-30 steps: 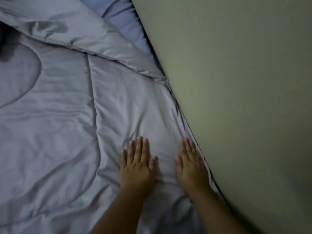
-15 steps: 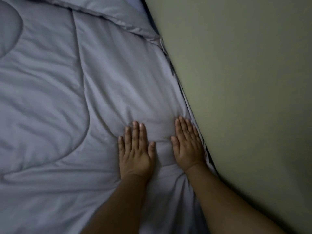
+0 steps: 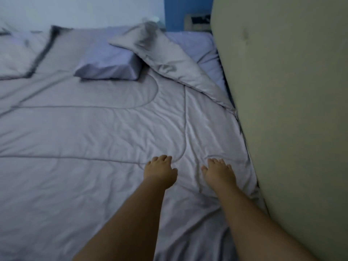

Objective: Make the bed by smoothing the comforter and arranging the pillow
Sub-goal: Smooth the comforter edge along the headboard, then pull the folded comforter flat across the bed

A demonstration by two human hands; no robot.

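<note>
A grey quilted comforter (image 3: 94,132) covers most of the bed, lightly wrinkled. Its far right corner (image 3: 169,59) is folded back, baring the lilac sheet (image 3: 199,48). A lilac pillow (image 3: 109,65) lies on the comforter near the far end. My left hand (image 3: 160,172) and my right hand (image 3: 218,172) rest palm down on the comforter, side by side, fingers loosely spread, holding nothing. The right hand is close to the padded beige headboard (image 3: 291,110).
The beige headboard runs along the whole right side. Another pillow with a dark border (image 3: 20,55) lies at the far left. A pale wall and a blue wall (image 3: 186,8) stand behind the bed.
The view has lifted from looking straight down to looking across the bed, so the pillows and folded corner now show. Both hands stay flat on the comforter by the headboard.
</note>
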